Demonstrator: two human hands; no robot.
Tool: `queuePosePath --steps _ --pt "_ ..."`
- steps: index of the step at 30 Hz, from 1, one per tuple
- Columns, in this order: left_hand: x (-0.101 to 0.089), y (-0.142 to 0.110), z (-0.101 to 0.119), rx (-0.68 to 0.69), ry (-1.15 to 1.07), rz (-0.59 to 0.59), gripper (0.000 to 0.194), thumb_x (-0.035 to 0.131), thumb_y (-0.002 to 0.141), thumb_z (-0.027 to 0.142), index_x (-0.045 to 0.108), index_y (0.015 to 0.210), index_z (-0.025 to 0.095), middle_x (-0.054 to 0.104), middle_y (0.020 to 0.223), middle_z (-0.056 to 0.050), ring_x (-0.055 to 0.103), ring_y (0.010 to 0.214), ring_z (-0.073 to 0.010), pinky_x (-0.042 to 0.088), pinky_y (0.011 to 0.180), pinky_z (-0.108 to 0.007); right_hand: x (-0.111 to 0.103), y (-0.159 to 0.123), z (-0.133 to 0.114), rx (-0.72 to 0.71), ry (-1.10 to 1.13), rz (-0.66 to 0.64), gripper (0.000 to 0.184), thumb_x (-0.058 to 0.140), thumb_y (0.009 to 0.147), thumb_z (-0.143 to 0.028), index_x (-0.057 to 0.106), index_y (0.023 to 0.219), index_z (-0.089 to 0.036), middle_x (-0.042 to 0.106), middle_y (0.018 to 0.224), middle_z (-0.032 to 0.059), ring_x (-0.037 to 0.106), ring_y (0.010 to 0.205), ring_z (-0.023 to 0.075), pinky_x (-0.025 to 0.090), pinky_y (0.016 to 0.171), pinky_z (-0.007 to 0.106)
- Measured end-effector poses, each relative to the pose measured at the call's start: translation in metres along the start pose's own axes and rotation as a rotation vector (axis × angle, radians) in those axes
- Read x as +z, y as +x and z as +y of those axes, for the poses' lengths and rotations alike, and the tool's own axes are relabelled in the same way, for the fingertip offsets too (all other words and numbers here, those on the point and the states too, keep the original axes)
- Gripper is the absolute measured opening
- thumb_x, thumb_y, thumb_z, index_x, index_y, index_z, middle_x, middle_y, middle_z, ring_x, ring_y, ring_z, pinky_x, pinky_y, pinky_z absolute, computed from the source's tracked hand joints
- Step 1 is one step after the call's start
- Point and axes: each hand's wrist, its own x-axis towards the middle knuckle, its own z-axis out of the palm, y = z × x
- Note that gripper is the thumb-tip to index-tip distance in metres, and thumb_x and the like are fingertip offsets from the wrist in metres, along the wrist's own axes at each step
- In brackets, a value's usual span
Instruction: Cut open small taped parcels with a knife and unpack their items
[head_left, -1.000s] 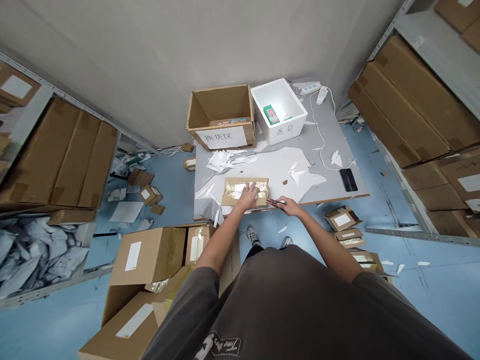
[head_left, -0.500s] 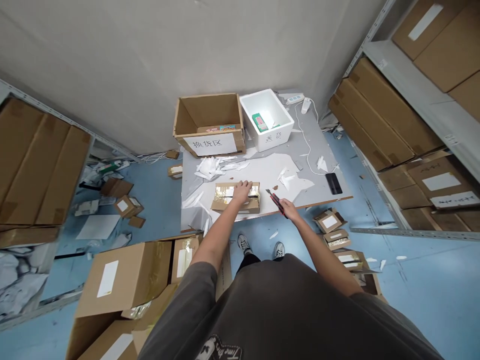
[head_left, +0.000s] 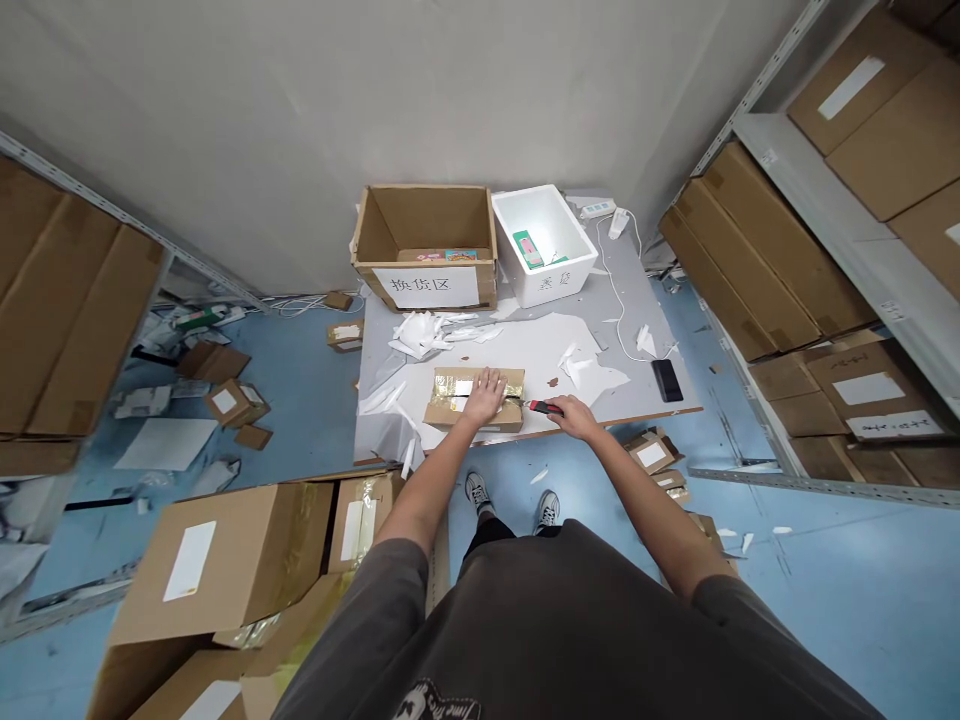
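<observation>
A small taped cardboard box lies near the front edge of the table. My left hand rests on top of it, fingers spread. In my right hand is a red and black utility knife, its tip pointing left at the right end of the box, along the seam between the flaps. Whether the blade has entered the tape is too small to tell. Torn white paper scraps lie behind the box.
Behind stand an open carton with a labelled front and a white foam box. A phone and a power strip are at the right. Large cartons crowd the left floor; shelves flank the table.
My right hand has swung the knife from pointing up and left to lying level, and brought its tip to the box's right end. My left hand has flattened on the box.
</observation>
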Motion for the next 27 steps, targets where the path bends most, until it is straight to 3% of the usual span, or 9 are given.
queuePosePath --steps 6,12,22,27 --pt "0.009 -0.006 -0.002 0.0 -0.059 0.033 0.07 0.062 0.097 0.028 0.047 0.165 0.019 0.037 0.176 -0.02 0.019 0.169 -0.0379 0.015 0.136 -0.066 -0.002 0.009 -0.006 -0.108 -0.199 0.007 0.04 0.057 0.109 -0.032 0.065 0.147 -0.022 0.072 0.127 0.0133 0.06 0.115 0.0299 0.047 0.097 0.04" --pt "0.015 -0.008 0.001 0.004 -0.058 0.04 0.066 0.055 0.097 0.022 0.049 0.163 0.015 0.039 0.174 -0.021 0.018 0.169 -0.0363 0.011 0.137 -0.065 -0.006 0.006 -0.001 -0.146 -0.329 -0.002 0.041 0.052 0.112 -0.034 0.064 0.149 -0.02 0.07 0.126 0.0163 0.057 0.116 0.0325 0.044 0.092 0.04" --pt "0.022 -0.01 0.001 -0.016 -0.047 0.029 0.078 0.061 0.091 0.02 0.043 0.166 0.015 0.043 0.172 -0.022 0.023 0.168 -0.0396 0.01 0.135 -0.071 0.0 0.015 0.005 -0.193 -0.353 -0.009 0.044 0.047 0.113 -0.035 0.061 0.152 -0.02 0.069 0.125 0.0183 0.055 0.115 0.034 0.043 0.089 0.039" --pt "0.025 -0.01 0.0 -0.031 -0.06 0.031 0.071 0.057 0.094 0.02 0.046 0.164 0.015 0.041 0.173 -0.02 0.022 0.168 -0.0375 0.009 0.136 -0.069 0.001 0.014 0.009 -0.182 -0.334 -0.011 0.046 0.045 0.113 -0.036 0.06 0.153 -0.021 0.068 0.125 0.0188 0.054 0.115 0.0351 0.043 0.09 0.041"
